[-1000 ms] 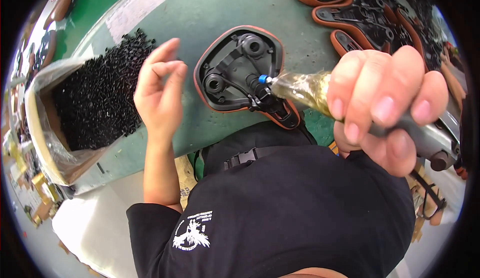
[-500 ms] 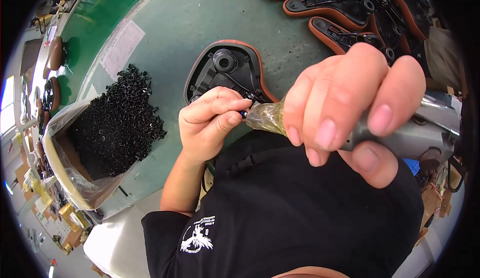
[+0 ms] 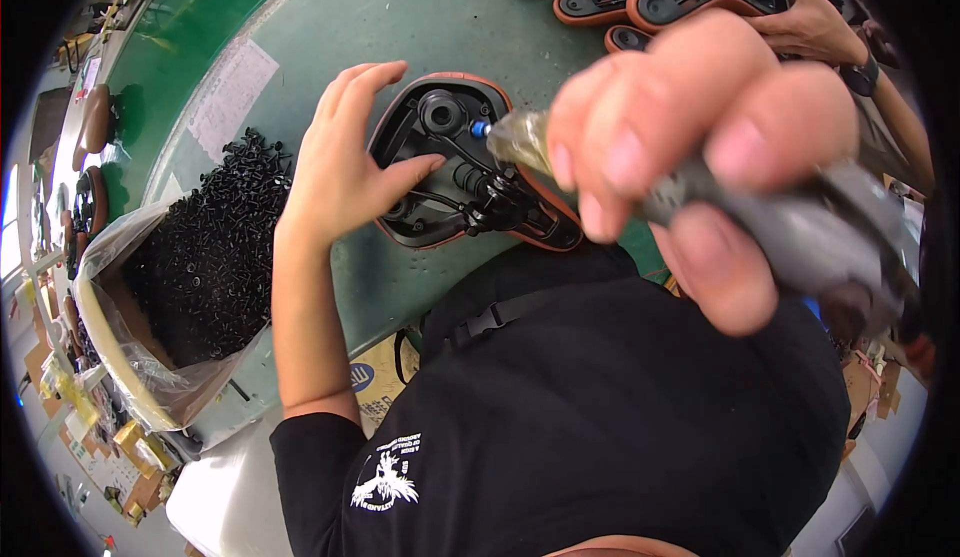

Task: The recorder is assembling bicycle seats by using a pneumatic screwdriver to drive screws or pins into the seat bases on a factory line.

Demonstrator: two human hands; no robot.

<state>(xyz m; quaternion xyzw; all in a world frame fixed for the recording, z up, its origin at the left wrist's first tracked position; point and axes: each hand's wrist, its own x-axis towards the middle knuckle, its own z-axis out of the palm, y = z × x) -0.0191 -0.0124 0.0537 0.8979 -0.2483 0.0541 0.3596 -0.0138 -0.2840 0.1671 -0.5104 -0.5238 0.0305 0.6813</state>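
Note:
An upside-down bicycle saddle [image 3: 408,219] with a brown edge and black underside lies on the green table in front of me. My left hand [image 3: 350,147] is at its left side, fingers apart, the thumb reaching over the saddle's edge; whether it touches cannot be told. In my right hand [image 3: 690,147] is a grey power screwdriver [image 3: 800,227], blurred by motion, its nose wrapped in yellowish clear tape. A small blue piece [image 3: 480,129] shows at the driver's tip, over the saddle's wide end. Whether a screw sits there is too small to tell.
To the left, a heap of black screws [image 3: 220,257] spills from a plastic-lined box [image 3: 110,342] onto the table. More brown-edged saddles [image 3: 590,2] lie at the far right. Another person's hand [image 3: 800,22] with a dark wristband is on one of them.
My left hand has let go of the small piece at the driver's tip and spread beside the saddle. The driver has moved up over the saddle. Another person's hand has appeared at the far right.

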